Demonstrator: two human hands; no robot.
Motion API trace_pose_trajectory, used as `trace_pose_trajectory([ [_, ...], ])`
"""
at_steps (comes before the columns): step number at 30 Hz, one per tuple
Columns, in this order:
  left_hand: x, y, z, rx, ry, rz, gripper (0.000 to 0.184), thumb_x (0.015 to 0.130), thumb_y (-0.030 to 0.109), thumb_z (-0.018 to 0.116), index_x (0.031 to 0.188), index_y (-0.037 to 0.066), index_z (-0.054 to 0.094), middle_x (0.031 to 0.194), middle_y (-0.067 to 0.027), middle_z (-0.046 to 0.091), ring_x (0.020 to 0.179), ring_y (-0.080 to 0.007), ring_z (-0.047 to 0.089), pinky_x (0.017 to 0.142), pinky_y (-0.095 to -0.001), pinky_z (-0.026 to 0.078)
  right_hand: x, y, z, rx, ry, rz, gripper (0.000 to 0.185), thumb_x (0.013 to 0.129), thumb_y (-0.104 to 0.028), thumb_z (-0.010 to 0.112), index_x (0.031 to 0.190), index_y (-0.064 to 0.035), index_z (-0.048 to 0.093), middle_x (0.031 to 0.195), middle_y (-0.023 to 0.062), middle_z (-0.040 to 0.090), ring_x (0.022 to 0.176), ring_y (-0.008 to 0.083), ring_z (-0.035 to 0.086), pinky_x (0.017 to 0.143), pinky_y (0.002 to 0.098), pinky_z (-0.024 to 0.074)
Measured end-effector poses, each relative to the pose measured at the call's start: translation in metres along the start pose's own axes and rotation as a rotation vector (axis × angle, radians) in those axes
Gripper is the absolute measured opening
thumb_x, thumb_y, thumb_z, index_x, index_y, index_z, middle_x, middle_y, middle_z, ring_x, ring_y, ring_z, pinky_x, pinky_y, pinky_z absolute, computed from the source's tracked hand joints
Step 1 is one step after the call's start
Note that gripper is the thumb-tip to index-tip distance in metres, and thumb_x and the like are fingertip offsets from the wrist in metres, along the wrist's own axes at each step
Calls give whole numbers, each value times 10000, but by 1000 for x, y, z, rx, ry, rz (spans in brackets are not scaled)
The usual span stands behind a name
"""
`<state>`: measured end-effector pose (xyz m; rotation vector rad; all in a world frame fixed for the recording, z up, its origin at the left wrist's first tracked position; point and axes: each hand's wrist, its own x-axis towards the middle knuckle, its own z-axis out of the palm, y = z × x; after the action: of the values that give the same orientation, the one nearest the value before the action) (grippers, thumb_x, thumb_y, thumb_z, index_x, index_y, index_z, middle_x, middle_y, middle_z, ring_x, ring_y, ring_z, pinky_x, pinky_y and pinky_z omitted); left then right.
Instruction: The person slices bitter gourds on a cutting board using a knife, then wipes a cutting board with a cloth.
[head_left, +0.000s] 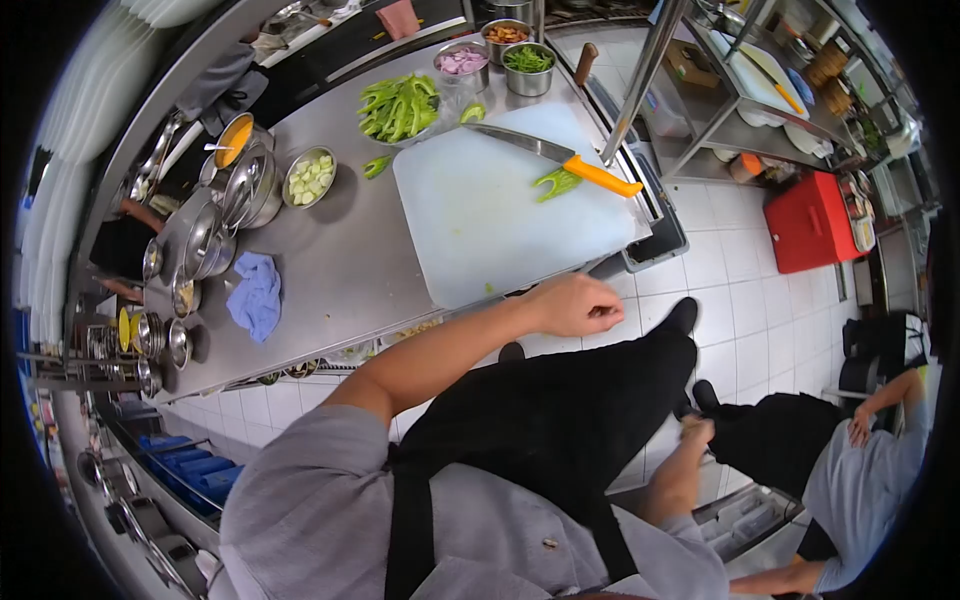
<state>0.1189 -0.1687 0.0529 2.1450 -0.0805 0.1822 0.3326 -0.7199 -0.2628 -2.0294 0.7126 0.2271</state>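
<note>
My left hand (pixel 578 305) is curled closed beside the near edge of the white cutting board (pixel 510 220), with nothing visible in it. Lower right, by my dark apron, is my right hand (pixel 697 432), small, its fingers too unclear to read. An orange-handled knife (pixel 600 176) lies across the board's right side, its blade pointing to the back left. Under it rests a cut piece of green pepper (pixel 556 184). Green pepper strips (pixel 398 108) are heaped behind the board. Metal containers hold pink slices (pixel 461 62), chopped greens (pixel 528 60) and orange-brown pieces (pixel 507 34).
On the steel table (pixel 350 255) are a bowl of pale green chunks (pixel 310 178), a blue cloth (pixel 255 297) and several metal bowls (pixel 205 240). A metal post (pixel 640 80) rises at the board's corner. Another person (pixel 860 480) stands lower right. A red box (pixel 815 222) is beyond.
</note>
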Motion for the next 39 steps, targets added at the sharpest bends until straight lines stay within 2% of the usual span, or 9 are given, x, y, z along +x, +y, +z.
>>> trace_pose_trajectory([
  [10, -134, -59, 56, 183, -433, -299, 269, 959, 302, 608, 920, 52, 698, 817, -182, 701, 785, -406, 672, 716, -457, 545, -193, -64, 149, 227, -697, 419, 650, 988, -606, 608, 1027, 37, 693, 681, 89, 594, 569, 259, 577, 496, 370, 461],
  [18, -171, -118, 109, -249, -36, -511, 220, 920, 247, 644, 1004, 61, 726, 893, -126, 746, 808, -269, 707, 777, -388, 557, -177, 34, 9, -415, -517, 422, 275, 857, -262, 644, 909, 8, 649, 763, 192, 656, 688, 342, 671, 624, 436, 540],
  [22, -203, -185, 144, 31, -290, -798, 296, 843, 288, 605, 798, 38, 756, 866, -232, 722, 831, -397, 709, 741, -466, 564, -108, 52, 26, -666, -510, -71, 426, 962, -354, 600, 726, -3, 652, 656, 168, 653, 618, 321, 673, 595, 473, 529],
  [23, -215, -200, 154, 70, -317, -985, 269, 844, 257, 605, 862, 53, 780, 923, -233, 735, 899, -408, 720, 788, -492, 568, -72, 56, 53, -1023, -574, -680, 418, 973, -335, 591, 804, 30, 704, 802, 232, 719, 674, 367, 697, 665, 506, 522],
  [25, -276, -249, 205, -54, -99, -1259, 277, 865, 243, 589, 912, 54, 785, 990, -230, 741, 965, -413, 716, 849, -489, 566, -152, -82, 102, -859, -548, -732, 430, 978, -333, 611, 908, 81, 706, 908, 304, 705, 871, 466, 697, 766, 499, 532],
  [27, -316, -271, 231, 210, -356, -1273, 301, 891, 245, 569, 940, 37, 781, 1043, -237, 738, 1014, -415, 706, 898, -480, 558, -208, -162, 146, -454, -590, -766, 260, 1023, -211, 593, 1087, 13, 708, 942, 225, 746, 915, 352, 745, 789, 408, 558],
  [31, -346, -264, 287, -22, 1, -1467, 327, 912, 245, 543, 991, 20, 767, 1092, -259, 722, 1066, -419, 687, 946, -489, 542, -276, -211, 194, -256, -1020, -1190, 64, 996, -31, 600, 977, 9, 647, 893, 119, 698, 785, 207, 682, 737, 322, 544],
  [34, -351, -271, 337, -2, 431, -1378, 313, 941, 294, 571, 1058, 63, 746, 1058, -212, 733, 1029, -417, 688, 936, -475, 549, -300, -149, 240, -659, -1466, -1185, 146, 965, -174, 649, 961, -28, 649, 924, 168, 686, 848, 395, 674, 742, 459, 543],
  [39, -344, -290, 424, -6, 702, -1388, 213, 939, 218, 593, 1014, 57, 710, 1052, -204, 731, 1034, -379, 688, 889, -466, 563, -268, 60, 370, -1333, -1653, -1118, 282, 957, -314, 677, 1000, -36, 683, 1043, 175, 733, 975, 383, 703, 885, 460, 553],
])
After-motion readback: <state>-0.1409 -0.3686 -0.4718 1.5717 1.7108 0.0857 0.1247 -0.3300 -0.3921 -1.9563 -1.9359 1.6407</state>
